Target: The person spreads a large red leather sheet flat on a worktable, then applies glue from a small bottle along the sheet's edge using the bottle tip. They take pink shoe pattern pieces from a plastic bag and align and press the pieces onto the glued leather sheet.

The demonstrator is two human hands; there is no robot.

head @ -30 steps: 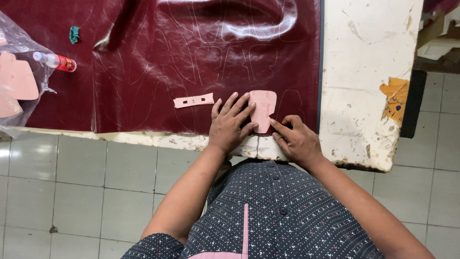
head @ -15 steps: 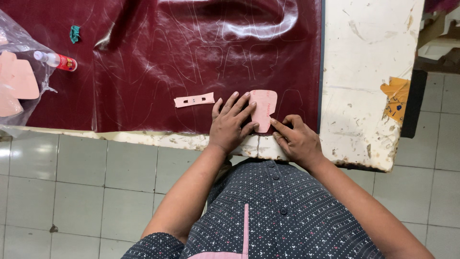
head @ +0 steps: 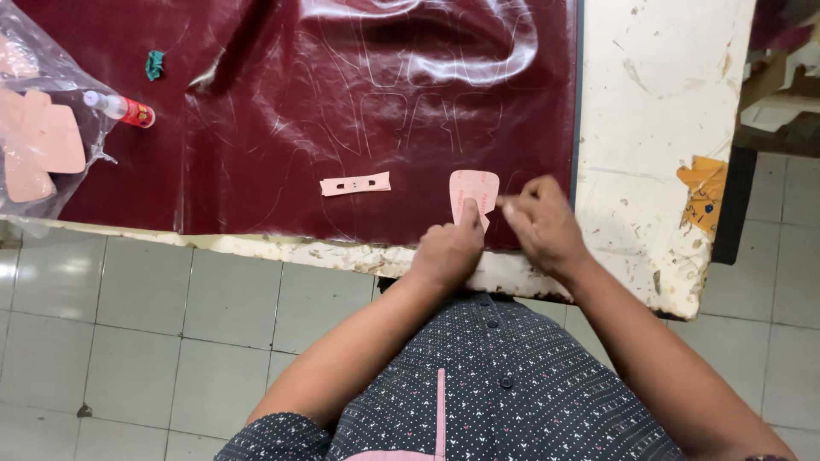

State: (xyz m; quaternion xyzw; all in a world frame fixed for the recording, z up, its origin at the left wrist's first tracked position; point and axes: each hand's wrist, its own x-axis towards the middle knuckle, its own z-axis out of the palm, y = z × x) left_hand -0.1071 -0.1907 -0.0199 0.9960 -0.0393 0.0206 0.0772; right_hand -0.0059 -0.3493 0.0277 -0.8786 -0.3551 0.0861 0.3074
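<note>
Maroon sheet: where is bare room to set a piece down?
Free: the maroon sheet between the small pink strip and the glue bottle, and the white tabletop to its right. Crowded: the near edge, where both hands work the pink template.

Left hand (head: 446, 254) hides the pink piece's (head: 475, 191) lower edge; plastic bag (head: 43, 128) seemingly cropped left.
</note>
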